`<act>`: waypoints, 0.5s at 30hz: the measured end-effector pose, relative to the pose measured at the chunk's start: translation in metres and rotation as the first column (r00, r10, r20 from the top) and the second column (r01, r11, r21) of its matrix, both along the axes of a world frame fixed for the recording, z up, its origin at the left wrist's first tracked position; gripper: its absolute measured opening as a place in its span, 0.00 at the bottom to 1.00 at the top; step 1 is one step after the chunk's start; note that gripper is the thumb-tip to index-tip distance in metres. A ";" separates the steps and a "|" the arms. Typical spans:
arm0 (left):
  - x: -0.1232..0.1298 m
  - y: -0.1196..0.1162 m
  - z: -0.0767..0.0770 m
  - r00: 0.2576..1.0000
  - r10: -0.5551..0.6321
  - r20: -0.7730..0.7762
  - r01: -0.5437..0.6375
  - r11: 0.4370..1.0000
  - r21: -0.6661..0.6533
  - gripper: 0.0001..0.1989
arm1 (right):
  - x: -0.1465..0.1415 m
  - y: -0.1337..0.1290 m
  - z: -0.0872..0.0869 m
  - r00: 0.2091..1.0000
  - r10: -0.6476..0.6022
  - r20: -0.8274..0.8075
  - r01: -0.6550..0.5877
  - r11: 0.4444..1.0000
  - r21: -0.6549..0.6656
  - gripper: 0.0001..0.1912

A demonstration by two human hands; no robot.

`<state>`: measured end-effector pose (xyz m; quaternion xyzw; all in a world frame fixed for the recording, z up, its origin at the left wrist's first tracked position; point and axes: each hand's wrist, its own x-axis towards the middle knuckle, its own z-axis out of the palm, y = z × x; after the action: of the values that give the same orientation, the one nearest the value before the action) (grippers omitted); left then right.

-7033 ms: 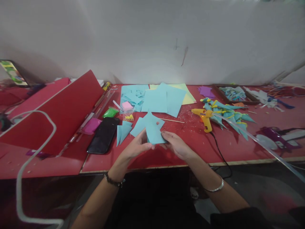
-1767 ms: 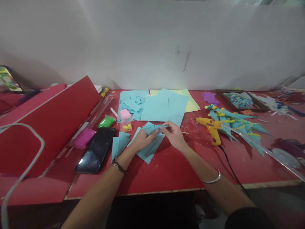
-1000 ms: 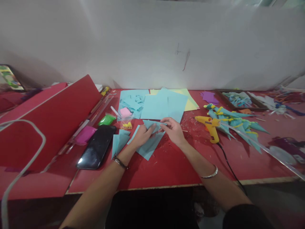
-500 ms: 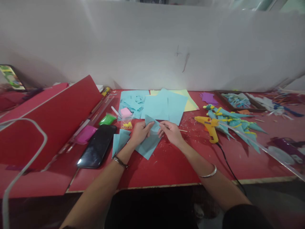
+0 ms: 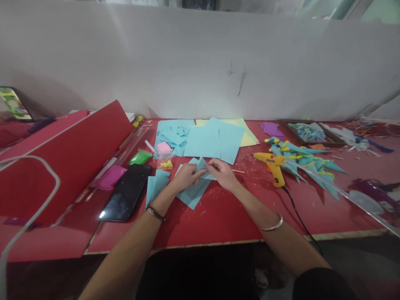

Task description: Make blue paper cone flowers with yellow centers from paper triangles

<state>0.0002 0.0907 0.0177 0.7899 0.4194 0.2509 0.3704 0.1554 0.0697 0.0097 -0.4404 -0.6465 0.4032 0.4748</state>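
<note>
A piece of light blue paper is pinched between my two hands, its edge bent up into a fold. My left hand grips it from the left, thumb on top. From the right, my right hand closes its thumb and fingers on the same piece; the fingertips partly hide the fold. Under the hands another blue sheet lies on the red table. Folded blue pieces rest beside my left wrist. Larger blue sheets are spread just beyond my hands.
To the right lie a yellow glue gun with its cord and a heap of blue paper cones with yellow trim. A black phone, a green packet and a leaning red board are at left. A tray of scraps sits back right.
The pinched paper has come down and now lies lower and flatter between the fingers, its corner folded over. Both hands remain close together in nearly the same spot.
</note>
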 end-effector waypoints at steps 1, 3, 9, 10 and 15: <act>0.000 0.000 0.000 1.000 -0.013 0.008 0.013 1.000 -0.005 0.23 | 0.001 0.000 0.000 1.000 -0.018 0.015 0.018 1.000 0.013 0.11; 0.000 0.000 0.002 0.999 -0.024 0.045 0.025 1.000 -0.013 0.21 | 0.002 0.000 0.002 0.997 -0.061 0.052 0.059 0.997 0.042 0.11; 0.001 -0.003 0.009 0.991 -0.002 0.132 0.008 0.999 -0.039 0.19 | 0.001 -0.004 0.007 0.976 -0.165 0.143 0.150 0.983 0.111 0.14; 0.001 -0.003 0.009 0.991 0.009 0.132 -0.004 0.999 -0.033 0.19 | 0.001 -0.005 0.008 0.972 -0.177 0.152 0.159 0.980 0.123 0.14; 0.001 -0.003 0.006 0.990 0.014 0.141 -0.010 0.999 -0.030 0.18 | -0.001 -0.004 0.006 0.968 -0.206 0.142 0.184 0.971 0.153 0.13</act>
<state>0.0013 0.0873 0.0240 0.7621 0.4004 0.3023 0.4092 0.1542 0.0659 0.0155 -0.4981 -0.6619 0.2725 0.4894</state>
